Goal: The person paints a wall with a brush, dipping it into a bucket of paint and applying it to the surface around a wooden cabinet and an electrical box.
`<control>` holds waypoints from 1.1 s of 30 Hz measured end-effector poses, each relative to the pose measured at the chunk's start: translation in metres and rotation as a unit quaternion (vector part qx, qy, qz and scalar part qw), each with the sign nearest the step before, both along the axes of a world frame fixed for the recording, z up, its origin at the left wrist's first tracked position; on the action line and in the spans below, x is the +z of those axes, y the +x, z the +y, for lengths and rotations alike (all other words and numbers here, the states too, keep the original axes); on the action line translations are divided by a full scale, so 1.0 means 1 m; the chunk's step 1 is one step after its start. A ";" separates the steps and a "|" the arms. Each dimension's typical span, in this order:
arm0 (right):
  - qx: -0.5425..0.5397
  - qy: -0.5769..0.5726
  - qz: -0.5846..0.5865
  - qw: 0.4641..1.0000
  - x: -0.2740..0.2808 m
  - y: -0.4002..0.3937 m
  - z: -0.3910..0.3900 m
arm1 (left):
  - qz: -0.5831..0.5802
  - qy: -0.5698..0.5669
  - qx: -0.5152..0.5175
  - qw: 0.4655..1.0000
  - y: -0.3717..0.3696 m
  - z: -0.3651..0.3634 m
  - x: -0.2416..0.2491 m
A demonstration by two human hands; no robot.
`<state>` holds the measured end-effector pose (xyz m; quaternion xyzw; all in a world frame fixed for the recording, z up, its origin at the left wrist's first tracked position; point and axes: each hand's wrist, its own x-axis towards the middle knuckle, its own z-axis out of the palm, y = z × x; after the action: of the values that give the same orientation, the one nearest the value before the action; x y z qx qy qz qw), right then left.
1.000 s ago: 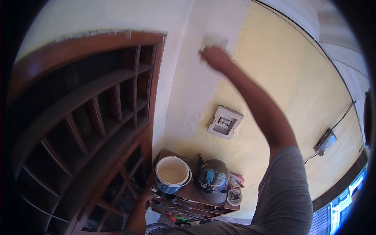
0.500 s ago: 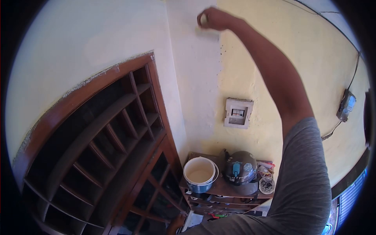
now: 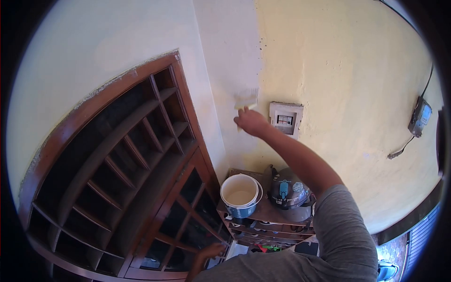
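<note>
My right hand [image 3: 251,122] is closed round the handle of a wide paint brush [image 3: 247,101], whose bristles lie against the wall just left of the switch box [image 3: 285,118]. Pale paint covers the wall strip by the corner, beside the yellow wall [image 3: 338,61]. Low down, near the glazed door, my left hand [image 3: 213,250] shows partly; its fingers are too small and dark to read. Below the brush, a white and blue bucket [image 3: 240,211] of pale paint stands on the shelf top.
A dark helmet [image 3: 289,188] sits right of the bucket on the wooden rack [image 3: 265,215], with shoes on lower shelves. The brown door frame [image 3: 191,113] and its slatted grille fill the left. A meter [image 3: 420,116] with a cable hangs on the right wall.
My right hand has come down the wall with the brush, from high up to beside the switch box. More of my left hand and forearm shows at the bottom.
</note>
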<state>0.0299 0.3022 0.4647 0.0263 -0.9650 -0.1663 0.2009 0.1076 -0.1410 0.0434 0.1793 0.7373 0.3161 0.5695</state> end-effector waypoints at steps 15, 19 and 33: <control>0.118 -0.083 0.028 0.989 -0.015 0.079 -0.066 | 0.031 0.345 0.183 0.920 -0.110 0.213 0.335; 0.166 -0.032 0.095 0.981 -0.033 0.105 -0.084 | -0.080 0.451 0.179 0.871 -0.113 0.252 0.336; 0.010 -0.018 0.465 0.885 0.149 0.184 0.099 | 0.041 0.432 0.107 0.895 -0.137 0.299 0.435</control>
<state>0.2134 0.4015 0.6138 -0.0477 -0.7637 -0.1402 0.6284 -0.0296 0.1578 0.4789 0.3405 0.5653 0.6549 0.3681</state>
